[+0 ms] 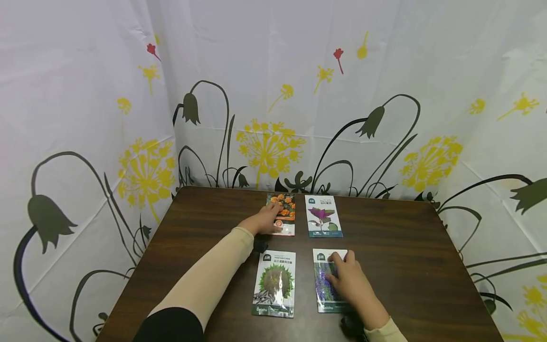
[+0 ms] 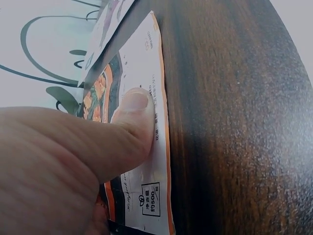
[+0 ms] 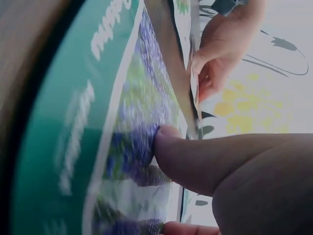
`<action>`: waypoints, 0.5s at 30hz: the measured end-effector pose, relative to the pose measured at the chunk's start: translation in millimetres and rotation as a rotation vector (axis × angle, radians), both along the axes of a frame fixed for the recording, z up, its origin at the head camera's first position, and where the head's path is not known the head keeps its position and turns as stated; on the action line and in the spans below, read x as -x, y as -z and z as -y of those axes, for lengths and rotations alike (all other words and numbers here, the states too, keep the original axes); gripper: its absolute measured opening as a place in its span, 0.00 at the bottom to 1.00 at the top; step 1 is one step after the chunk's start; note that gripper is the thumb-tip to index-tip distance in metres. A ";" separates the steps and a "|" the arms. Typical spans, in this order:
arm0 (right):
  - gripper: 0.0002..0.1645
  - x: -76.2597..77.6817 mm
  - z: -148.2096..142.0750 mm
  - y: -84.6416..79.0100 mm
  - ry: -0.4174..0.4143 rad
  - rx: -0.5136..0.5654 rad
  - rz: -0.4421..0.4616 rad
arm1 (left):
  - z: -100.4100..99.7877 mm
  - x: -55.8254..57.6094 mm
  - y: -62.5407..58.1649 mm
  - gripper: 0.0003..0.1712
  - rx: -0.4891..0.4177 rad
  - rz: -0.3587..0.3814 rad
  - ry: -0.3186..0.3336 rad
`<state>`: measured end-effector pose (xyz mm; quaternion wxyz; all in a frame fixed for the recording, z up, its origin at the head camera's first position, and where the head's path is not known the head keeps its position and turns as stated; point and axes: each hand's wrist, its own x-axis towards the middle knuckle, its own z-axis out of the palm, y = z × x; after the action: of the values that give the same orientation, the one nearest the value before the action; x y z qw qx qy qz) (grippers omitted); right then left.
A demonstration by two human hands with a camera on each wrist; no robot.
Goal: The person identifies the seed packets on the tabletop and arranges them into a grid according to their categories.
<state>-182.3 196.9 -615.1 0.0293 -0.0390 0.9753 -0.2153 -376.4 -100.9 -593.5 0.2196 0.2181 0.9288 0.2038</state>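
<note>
Four seed packets would be two rows; at the back left lies a seed packet with orange flowers (image 1: 288, 206), flat on the table. Across its left side rests my left hand (image 1: 265, 220), and in the left wrist view the thumb (image 2: 134, 105) lies on the packet's pale lower strip. Nearer me on the right is a seed packet with purple-blue flowers (image 1: 322, 287). My right hand (image 1: 351, 281) touches it from the right, fingers toward its top; the thumb (image 3: 171, 147) rests on the flower picture. Part of each touched packet is hidden under the hand.
A packet with a purple leafy plant (image 1: 323, 216) lies at the back right. A packet with a round green-edged picture (image 1: 275, 281) lies at the front left, beside my left forearm. The brown table (image 1: 397, 247) ends at a flower-patterned curtain (image 1: 273, 71).
</note>
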 end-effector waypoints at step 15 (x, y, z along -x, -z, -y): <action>0.31 4.0 6.5 0.3 -0.097 0.079 0.089 | -1.4 1.2 1.2 0.49 -0.029 -0.002 -0.012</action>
<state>-186.3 190.4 -615.5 0.0817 -0.0778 0.9608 -0.2533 -377.6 -99.5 -594.7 0.2141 0.2159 0.9272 0.2186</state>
